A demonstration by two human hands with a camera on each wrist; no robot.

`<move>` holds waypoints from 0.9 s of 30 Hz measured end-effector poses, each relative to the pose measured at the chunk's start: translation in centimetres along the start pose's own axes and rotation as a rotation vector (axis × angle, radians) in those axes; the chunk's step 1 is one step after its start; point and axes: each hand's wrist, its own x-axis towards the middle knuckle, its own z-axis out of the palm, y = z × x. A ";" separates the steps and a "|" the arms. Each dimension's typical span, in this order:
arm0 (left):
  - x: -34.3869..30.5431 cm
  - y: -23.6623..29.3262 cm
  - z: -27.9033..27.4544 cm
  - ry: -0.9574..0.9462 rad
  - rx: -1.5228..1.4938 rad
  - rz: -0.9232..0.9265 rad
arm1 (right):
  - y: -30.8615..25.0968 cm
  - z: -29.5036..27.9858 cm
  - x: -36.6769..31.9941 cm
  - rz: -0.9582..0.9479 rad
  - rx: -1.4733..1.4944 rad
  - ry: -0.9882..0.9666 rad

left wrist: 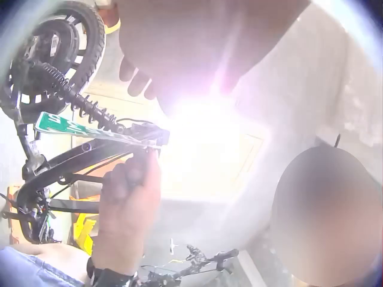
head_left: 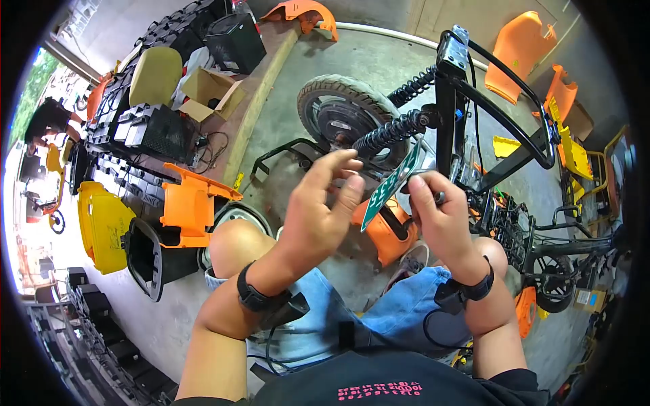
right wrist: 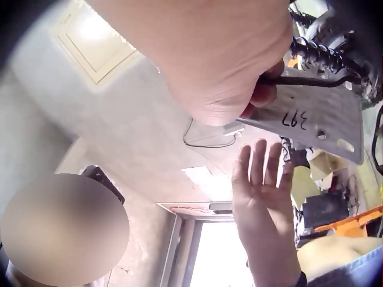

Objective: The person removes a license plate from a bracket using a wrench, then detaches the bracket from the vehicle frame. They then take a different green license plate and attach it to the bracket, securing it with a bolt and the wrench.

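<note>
My right hand [head_left: 441,220] pinches a green number plate [head_left: 388,193] with white characters by its near edge, in front of my knees. The plate's bare metal back [right wrist: 311,122] faces the right wrist camera; "397" is handwritten on it, beside a hole and a slot. A dark thin rod [right wrist: 314,81] passes beside the right fingers and overlaps the plate in that view. Left of the plate, my left hand [head_left: 308,210] is raised with its fingers loosely extended and nothing in them. Its palm and fingers show spread in the right wrist view.
Ahead stands a black motorbike frame [head_left: 443,115] with a coil shock [head_left: 389,135] and a wheel [head_left: 349,84]. Orange panels [head_left: 186,206] and a yellow panel [head_left: 105,227] lie at left, near an open cardboard box [head_left: 210,95]. Another person [head_left: 51,122] bends at far left.
</note>
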 end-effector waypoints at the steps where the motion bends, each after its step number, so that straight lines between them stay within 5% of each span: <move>1: 0.1 -0.4 -0.1 0.033 -0.052 -0.036 | 0.0 -0.3 0.1 -0.036 -0.016 0.033; 4: 0.5 -0.1 -0.6 0.092 -0.186 -0.135 | -0.2 -1.0 0.1 -0.087 -0.058 0.090; 7: 1.0 -0.7 -1.3 0.121 -0.241 -0.337 | -0.1 -1.0 0.1 -0.027 -0.295 -0.082; 12: 1.3 -1.0 -0.9 0.123 -0.197 -0.330 | 1.4 1.6 -0.8 -0.011 -0.451 -0.348; 21: 1.4 -1.2 -0.6 0.125 -0.194 -0.332 | -0.4 0.0 1.1 0.067 -0.534 -0.174; 27: 1.7 -1.6 -0.6 0.124 -0.168 -0.320 | 2.4 1.4 0.2 0.039 -0.614 -0.333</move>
